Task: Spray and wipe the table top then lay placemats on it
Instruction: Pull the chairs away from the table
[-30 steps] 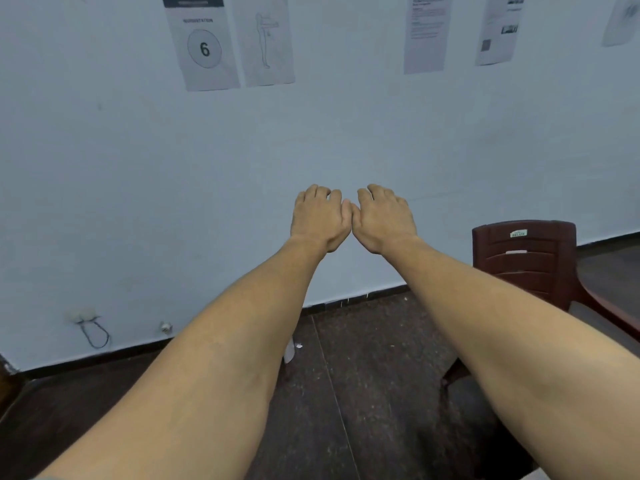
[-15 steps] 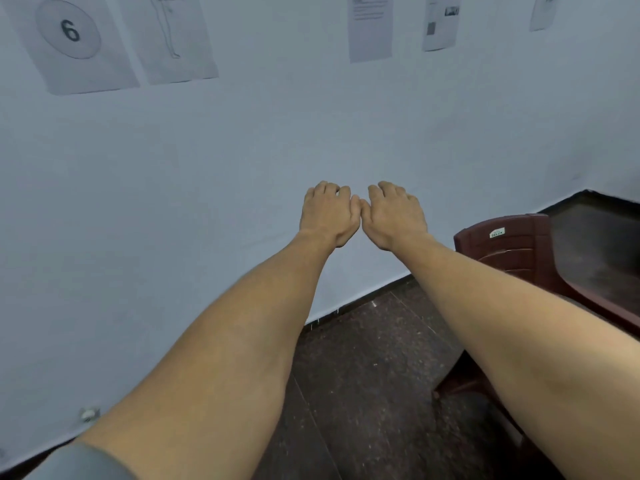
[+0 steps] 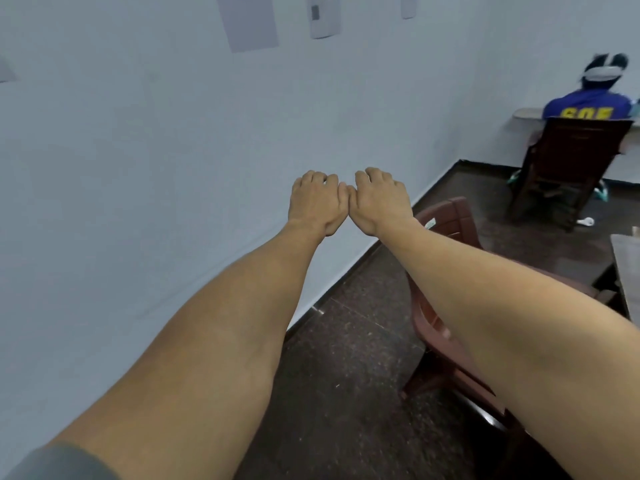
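Both bare arms reach straight out from the camera at the same height. The left hand (image 3: 317, 202) and the right hand (image 3: 379, 202) lie side by side, backs up, touching where the thumbs meet. The fingers of each hand curl down and away past the knuckles, clenched on nothing that shows; the palms are hidden. A grey sleeve (image 3: 59, 462) covers the left upper arm at the bottom left corner.

The hands are held in the air in front of a pale blue wall (image 3: 138, 168). 3 paper sheets (image 3: 249, 22) hang along its top edge, their print too blurred to read. Below the arms is a dark speckled floor (image 3: 346, 393) with a black skirting line along the wall.

Only a narrow strip of the table (image 3: 626, 271) shows at the right edge of the view, well apart from both hands and beyond the right forearm. A maroon plastic chair (image 3: 446, 216) stands between it and the wall, partly hidden under the right forearm.

In the far right corner a second person (image 3: 585, 105) in a blue shirt with yellow letters sits with their back to the camera on a dark chair (image 3: 568, 157), with a white strap around the head. A small white object (image 3: 585, 221) lies on the floor by that chair.
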